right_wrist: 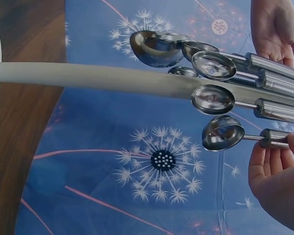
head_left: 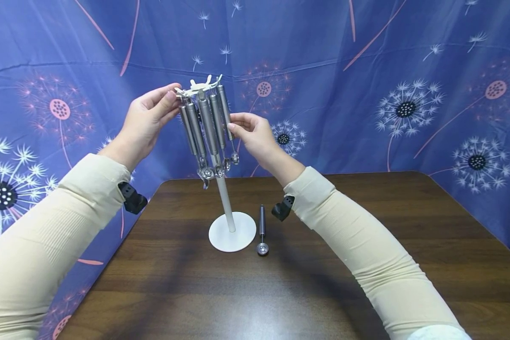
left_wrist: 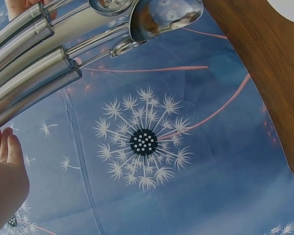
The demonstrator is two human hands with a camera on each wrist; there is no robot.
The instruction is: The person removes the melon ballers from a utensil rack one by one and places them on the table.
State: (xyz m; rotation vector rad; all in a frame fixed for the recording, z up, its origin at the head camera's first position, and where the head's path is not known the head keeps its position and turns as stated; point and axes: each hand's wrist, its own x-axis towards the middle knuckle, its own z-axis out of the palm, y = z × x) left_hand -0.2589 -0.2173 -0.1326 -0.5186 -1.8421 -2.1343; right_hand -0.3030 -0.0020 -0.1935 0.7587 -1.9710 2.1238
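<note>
A white rack (head_left: 225,200) with a round base holds several metal scoops (head_left: 210,123) hanging by their handles from its hooks. My left hand (head_left: 146,115) is at the rack's top left, thumb and index finger pinching a hook tip by the handle ends. On the opposite side, my right hand (head_left: 257,137) pinches the handle of the rightmost melon baller (right_wrist: 223,133), which hangs bowl down. The right wrist view shows that several bowls have a small hole. A larger, deeper scoop (left_wrist: 166,19) hangs on the left side. The rack leans slightly left in the head view.
Another melon baller (head_left: 262,231) lies on the brown wooden table (head_left: 344,283), just right of the rack's base. A blue cloth (head_left: 306,28) with a dandelion print hangs behind the table. Dark cameras (head_left: 132,198) are strapped to both wrists.
</note>
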